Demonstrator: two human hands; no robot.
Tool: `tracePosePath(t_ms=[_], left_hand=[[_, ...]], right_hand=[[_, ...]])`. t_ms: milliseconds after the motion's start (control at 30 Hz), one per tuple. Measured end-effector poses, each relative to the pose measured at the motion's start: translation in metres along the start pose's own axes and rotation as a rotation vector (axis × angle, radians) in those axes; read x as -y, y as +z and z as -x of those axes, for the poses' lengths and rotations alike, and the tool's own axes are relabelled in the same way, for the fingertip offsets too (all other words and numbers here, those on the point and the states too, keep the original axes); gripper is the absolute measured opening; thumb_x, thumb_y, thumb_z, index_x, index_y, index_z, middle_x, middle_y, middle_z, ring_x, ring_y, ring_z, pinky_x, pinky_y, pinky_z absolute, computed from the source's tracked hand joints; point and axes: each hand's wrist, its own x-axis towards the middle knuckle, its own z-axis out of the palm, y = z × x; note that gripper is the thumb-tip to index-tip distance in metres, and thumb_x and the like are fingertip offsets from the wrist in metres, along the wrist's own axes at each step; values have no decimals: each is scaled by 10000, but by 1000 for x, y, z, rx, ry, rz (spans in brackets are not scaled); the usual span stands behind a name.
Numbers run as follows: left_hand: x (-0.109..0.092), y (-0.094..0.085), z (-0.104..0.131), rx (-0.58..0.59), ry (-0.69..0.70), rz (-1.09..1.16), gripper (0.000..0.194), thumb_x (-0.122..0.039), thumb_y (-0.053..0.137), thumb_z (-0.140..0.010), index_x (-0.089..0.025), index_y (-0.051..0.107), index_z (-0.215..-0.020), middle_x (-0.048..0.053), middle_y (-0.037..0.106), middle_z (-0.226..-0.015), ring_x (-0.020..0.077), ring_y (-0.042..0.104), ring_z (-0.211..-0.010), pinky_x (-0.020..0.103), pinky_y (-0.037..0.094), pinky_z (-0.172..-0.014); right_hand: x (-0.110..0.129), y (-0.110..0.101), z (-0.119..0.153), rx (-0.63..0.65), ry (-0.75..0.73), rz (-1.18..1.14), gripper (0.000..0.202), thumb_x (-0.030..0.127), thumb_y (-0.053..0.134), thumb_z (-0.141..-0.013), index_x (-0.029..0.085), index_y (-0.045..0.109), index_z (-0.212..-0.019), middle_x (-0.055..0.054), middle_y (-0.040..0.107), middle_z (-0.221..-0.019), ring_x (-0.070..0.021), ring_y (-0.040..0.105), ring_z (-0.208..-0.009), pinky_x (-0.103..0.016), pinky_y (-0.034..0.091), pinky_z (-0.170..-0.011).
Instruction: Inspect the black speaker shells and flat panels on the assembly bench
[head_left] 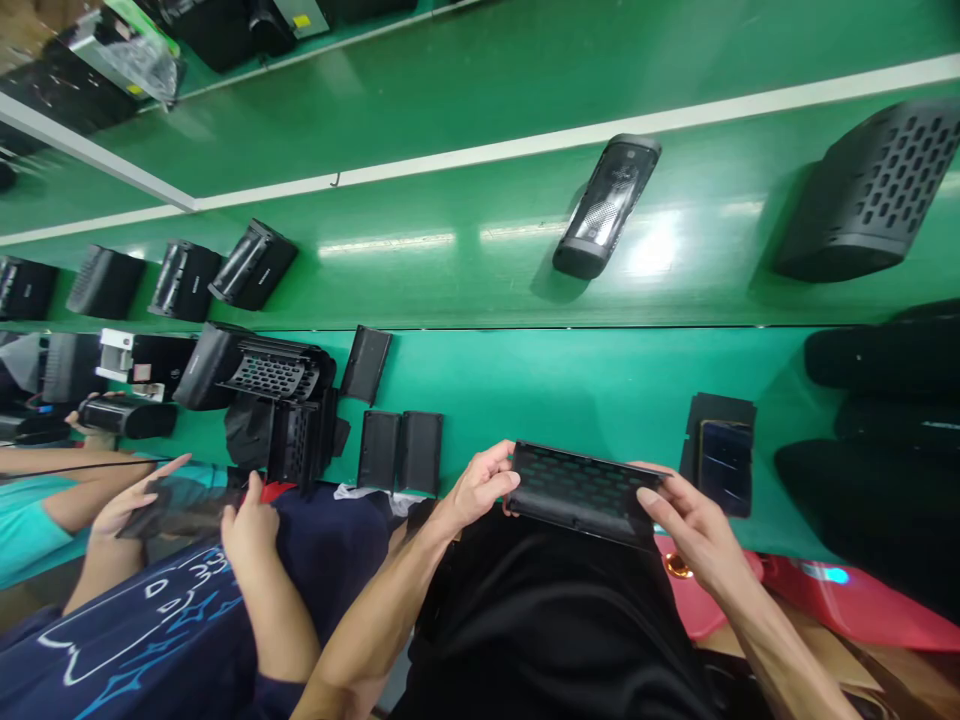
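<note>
A black slotted panel is held level above my lap, close to the table's front edge. My left hand pinches its left end between thumb and fingers. At the right end, my right hand grips it, thumb on the upper face and fingers behind. Two black flat panels lie side by side to the left, with another dark panel behind them. Right of my right hand, a phone rests on a dark flat piece.
A glossy black speaker-like unit and a large perforated housing lie on the green surface beyond. Black parts are stacked at left. A co-worker in a navy shirt sits at left; large dark objects stand right.
</note>
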Motion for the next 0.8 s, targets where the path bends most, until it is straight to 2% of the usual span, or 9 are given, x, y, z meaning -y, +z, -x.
tracePosePath(t_ms=[133, 367, 567, 800], left_hand=[[-2, 1, -1, 9, -4, -24, 261, -399, 655, -904, -185, 546, -1005, -35, 587, -672, 121, 562, -538, 224, 429, -557], [0, -1, -1, -27, -50, -16, 332, -461, 684, -899, -190, 565, -1049, -35, 570, -714, 115, 558, -546, 226, 472, -554], [1, -2, -3, -15, -48, -2, 418, -523, 670, -902, -173, 597, -1118, -26, 611, -698, 120, 557, -514, 240, 489, -535], [1, 0, -3, -16, -66, 14, 420, -470, 689, -900, -163, 588, -1169, -26, 614, -714, 115, 579, -510, 230, 498, -526]], right_hand=[[4, 2, -1, -10, 6, -35, 460, 573, 702, -926, 247, 743, -1248, 23, 559, -694, -185, 526, -646, -280, 448, -591], [21, 7, 1, -17, 44, -127, 444, 528, 764, -881, 266, 762, -1240, -6, 681, -747, -249, 653, -800, -339, 552, -763], [24, 8, 0, -17, 52, -168, 431, 516, 802, -841, 259, 764, -1185, -7, 699, -778, -258, 664, -844, -357, 563, -807], [20, 9, -3, -20, 58, -191, 344, 542, 807, -833, 253, 742, -1010, -6, 682, -771, -252, 643, -835, -367, 555, -809]])
